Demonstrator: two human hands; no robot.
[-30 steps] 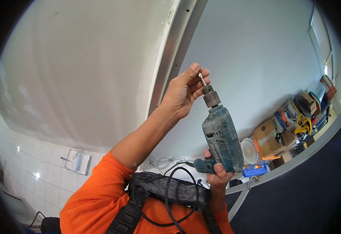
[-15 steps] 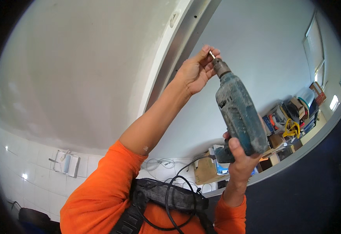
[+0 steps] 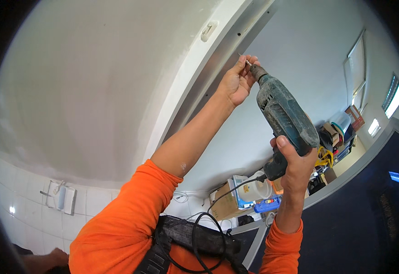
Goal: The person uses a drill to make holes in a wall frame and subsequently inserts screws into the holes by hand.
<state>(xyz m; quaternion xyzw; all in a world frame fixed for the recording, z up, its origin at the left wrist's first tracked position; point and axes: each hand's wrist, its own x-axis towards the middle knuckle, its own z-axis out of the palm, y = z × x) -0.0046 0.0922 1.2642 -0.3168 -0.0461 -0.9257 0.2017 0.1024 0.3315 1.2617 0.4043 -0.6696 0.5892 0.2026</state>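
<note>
My right hand (image 3: 296, 160) is wrapped around the handle of a worn, dusty blue-green power drill (image 3: 287, 112), which slants up and to the left. A slim metal drill bit (image 3: 248, 62) sticks out of its chuck (image 3: 258, 72). The thumb and fingers of my left hand (image 3: 238, 82) pinch around the bit just ahead of the chuck. Right beside that hand runs a grey metal door frame (image 3: 222, 55) with small holes in it. From the drill's handle a black cable (image 3: 217, 196) loops down across my front.
Stacked goods, with a white bucket (image 3: 256, 186) and a cardboard box (image 3: 225, 201), stand below. A dark door (image 3: 345, 214) fills the lower right. On the tiled floor lies a paint tray (image 3: 61, 197) with a roller. Another person's arm (image 3: 49, 261) shows at the lower left.
The view has shifted, bringing the bucket and more of the door frame into sight. Another person's arm has appeared at the lower left. Both hands keep their hold on drill and bit.
</note>
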